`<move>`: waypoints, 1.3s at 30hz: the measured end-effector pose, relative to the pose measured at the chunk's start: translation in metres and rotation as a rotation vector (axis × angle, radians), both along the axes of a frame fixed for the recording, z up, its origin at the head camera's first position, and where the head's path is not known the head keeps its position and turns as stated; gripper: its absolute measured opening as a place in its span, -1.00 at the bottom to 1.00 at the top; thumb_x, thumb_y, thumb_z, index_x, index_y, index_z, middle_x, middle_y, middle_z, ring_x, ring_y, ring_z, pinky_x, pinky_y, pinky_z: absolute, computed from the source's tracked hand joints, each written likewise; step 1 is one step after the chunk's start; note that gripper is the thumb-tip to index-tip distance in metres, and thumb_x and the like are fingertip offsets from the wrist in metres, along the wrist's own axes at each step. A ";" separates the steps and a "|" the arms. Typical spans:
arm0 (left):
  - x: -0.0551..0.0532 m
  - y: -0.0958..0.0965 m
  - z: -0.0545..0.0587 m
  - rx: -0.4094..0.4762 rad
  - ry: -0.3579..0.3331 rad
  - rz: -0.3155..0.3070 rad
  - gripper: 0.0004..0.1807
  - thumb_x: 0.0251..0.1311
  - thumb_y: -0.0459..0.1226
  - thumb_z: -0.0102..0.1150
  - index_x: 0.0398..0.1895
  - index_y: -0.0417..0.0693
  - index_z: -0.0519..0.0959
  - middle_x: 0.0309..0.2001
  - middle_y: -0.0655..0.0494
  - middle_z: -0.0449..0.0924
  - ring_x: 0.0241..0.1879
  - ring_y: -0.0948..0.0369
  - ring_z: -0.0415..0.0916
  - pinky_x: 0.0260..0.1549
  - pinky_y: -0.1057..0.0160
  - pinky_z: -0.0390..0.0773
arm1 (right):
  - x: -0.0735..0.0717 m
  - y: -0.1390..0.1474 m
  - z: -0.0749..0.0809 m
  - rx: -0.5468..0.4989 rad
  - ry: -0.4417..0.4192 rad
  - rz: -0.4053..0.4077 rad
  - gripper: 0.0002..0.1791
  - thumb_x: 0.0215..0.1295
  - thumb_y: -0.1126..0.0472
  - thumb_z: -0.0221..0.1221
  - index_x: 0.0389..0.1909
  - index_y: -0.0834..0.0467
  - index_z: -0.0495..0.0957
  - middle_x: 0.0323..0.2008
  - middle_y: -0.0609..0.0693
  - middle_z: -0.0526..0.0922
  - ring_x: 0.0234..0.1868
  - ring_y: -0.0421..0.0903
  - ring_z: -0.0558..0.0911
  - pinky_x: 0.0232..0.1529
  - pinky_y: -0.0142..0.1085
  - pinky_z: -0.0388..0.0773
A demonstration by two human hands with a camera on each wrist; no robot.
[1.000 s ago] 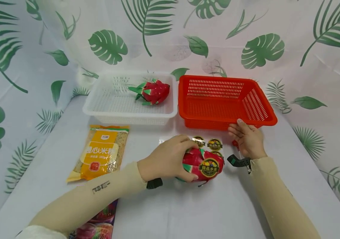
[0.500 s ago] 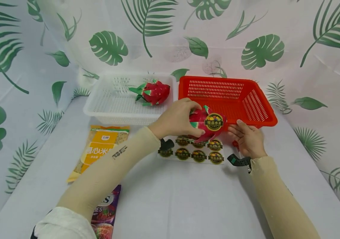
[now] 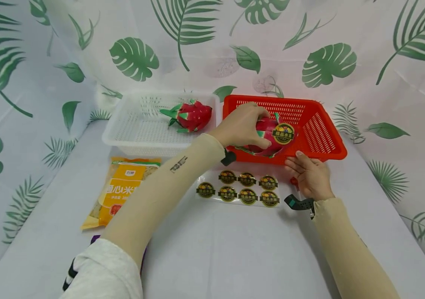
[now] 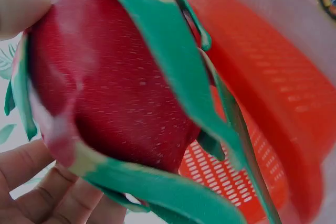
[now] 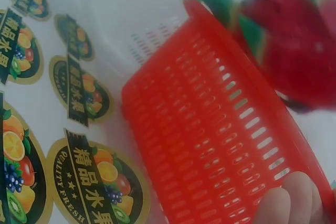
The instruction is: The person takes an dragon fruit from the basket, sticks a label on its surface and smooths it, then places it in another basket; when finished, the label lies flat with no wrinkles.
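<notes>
My left hand grips a red dragon fruit with green-tipped scales over the front part of the red basket. A round black-and-gold fruit sticker shows on its side. The left wrist view has the thumb on one side of the dragon fruit and several fingers on the other. My right hand holds the front rim of the red basket, thumb at the rim and fingers below it against the wall. In the right wrist view its fingertips lie by the slotted wall.
A white basket with another dragon fruit stands left of the red one. In front lies a sheet of similar stickers. A yellow food packet lies to the left; a purple packet is mostly hidden under my left arm.
My left hand has carried the dragon fruit from above the sticker sheet forward and right to over the red basket, uncovering the stickers. My right hand has stayed at the rim.
</notes>
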State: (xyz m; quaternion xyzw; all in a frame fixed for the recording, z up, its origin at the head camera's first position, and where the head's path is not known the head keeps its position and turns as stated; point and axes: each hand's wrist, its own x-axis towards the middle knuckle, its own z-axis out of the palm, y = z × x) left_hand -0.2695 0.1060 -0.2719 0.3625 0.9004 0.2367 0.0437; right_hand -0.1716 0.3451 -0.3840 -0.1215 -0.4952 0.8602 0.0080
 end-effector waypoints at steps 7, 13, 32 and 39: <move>-0.019 0.021 -0.001 -0.056 0.000 0.021 -0.16 0.16 0.08 0.43 0.48 0.05 0.39 0.32 0.16 0.46 0.21 0.28 0.40 0.21 0.40 0.53 | -0.001 0.000 -0.001 -0.012 -0.026 -0.017 -0.82 0.40 0.15 0.32 -0.15 0.17 0.75 -0.30 0.04 0.86 -0.28 -0.06 0.86 -0.15 -0.24 0.78; -0.032 0.042 -0.009 -0.139 0.023 0.053 -0.14 0.18 0.08 0.44 0.52 0.10 0.35 0.36 0.18 0.40 0.26 0.24 0.36 0.29 0.38 0.49 | -0.001 0.001 0.000 -0.029 -0.042 -0.021 -0.81 0.35 0.14 0.36 -0.15 0.18 0.75 -0.31 0.05 0.86 -0.29 -0.05 0.86 -0.16 -0.23 0.78; -0.059 0.082 -0.022 -0.328 -0.011 0.138 -0.22 0.20 0.06 0.46 0.45 0.12 0.41 0.48 0.16 0.38 0.38 0.23 0.38 0.49 0.29 0.36 | -0.001 0.001 0.001 -0.018 -0.036 -0.032 -0.75 0.33 0.15 0.37 -0.10 0.25 0.74 -0.31 0.07 0.86 -0.28 -0.04 0.86 -0.16 -0.22 0.78; -0.062 0.090 -0.022 -0.382 -0.009 0.115 -0.30 0.24 0.02 0.44 0.41 0.07 0.47 0.48 0.11 0.37 0.37 0.19 0.43 0.41 0.25 0.46 | 0.000 -0.001 0.000 0.009 0.006 -0.030 -0.79 0.38 0.18 0.33 -0.15 0.26 0.76 -0.34 0.06 0.86 -0.31 -0.06 0.86 -0.17 -0.23 0.79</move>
